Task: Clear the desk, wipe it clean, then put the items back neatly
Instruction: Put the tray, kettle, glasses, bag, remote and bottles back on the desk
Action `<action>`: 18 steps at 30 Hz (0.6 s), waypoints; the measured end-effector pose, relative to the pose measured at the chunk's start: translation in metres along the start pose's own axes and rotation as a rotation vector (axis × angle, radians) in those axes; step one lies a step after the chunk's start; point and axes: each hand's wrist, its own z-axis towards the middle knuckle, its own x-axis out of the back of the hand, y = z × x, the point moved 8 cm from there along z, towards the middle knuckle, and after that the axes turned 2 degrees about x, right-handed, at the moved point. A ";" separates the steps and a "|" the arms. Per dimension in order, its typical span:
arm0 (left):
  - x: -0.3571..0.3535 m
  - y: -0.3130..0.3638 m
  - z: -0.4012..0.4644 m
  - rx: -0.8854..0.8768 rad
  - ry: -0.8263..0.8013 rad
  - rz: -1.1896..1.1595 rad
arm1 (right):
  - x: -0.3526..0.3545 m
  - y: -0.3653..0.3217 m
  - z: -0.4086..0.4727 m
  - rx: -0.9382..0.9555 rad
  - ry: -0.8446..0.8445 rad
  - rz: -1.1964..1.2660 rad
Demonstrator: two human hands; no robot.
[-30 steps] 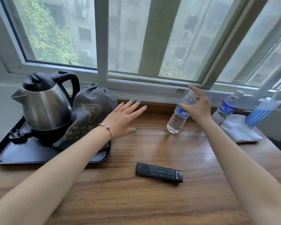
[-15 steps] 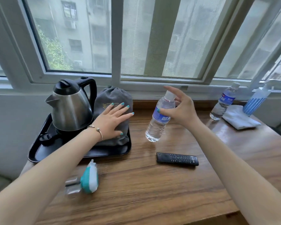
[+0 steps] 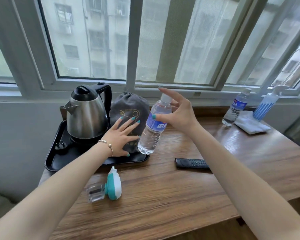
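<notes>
The right hand (image 3: 177,115) pinches a clear ribbed plastic water bottle (image 3: 152,127), tilted above the grained wooden desk (image 3: 163,196) beside the black tray (image 3: 59,163). The left hand (image 3: 123,137) rests flat, fingers spread, on the grey fabric pouch (image 3: 128,108), right of the steel kettle (image 3: 87,115).

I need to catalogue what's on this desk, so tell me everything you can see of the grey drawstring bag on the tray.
The grey drawstring bag looks like soft fabric, gathered shut at the top, with a yellow hair-dryer logo and yellow lettering on its front. It stands bulging and upright on the black tray, right beside the steel kettle. The left hand rests flat against its front with straight, spread fingers.
</notes>
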 end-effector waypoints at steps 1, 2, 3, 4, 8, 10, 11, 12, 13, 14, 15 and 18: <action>-0.001 0.000 0.000 0.001 0.024 0.000 | -0.006 0.001 0.000 -0.001 -0.003 -0.004; -0.001 0.001 -0.001 0.000 0.051 -0.002 | -0.012 0.003 0.000 -0.006 -0.004 -0.008; -0.002 0.001 -0.001 -0.001 0.078 -0.003 | -0.017 0.005 0.001 -0.014 -0.002 -0.011; -0.002 0.001 -0.001 0.003 0.100 -0.005 | -0.022 0.007 0.001 -0.020 0.000 -0.010; -0.008 -0.003 -0.002 0.020 0.105 -0.016 | -0.036 0.016 0.002 -0.042 -0.012 -0.039; -0.012 -0.005 -0.001 0.029 0.062 -0.019 | -0.041 0.020 0.003 -0.046 -0.023 -0.054; -0.013 -0.005 0.000 0.035 0.040 -0.021 | -0.042 0.021 0.003 -0.049 -0.026 -0.059; -0.014 -0.004 0.001 0.042 0.025 -0.020 | -0.043 0.023 0.004 -0.052 -0.028 -0.067; -0.014 -0.004 0.002 0.048 0.016 -0.019 | -0.043 0.025 0.004 -0.056 -0.031 -0.078; -0.013 -0.003 0.004 0.053 0.016 -0.022 | -0.044 0.026 0.005 -0.062 -0.035 -0.090; -0.012 -0.003 0.005 0.058 0.020 -0.031 | -0.044 0.027 0.006 -0.066 -0.041 -0.101; -0.012 -0.006 0.011 0.067 0.012 -0.049 | -0.046 0.027 0.010 -0.064 -0.053 -0.111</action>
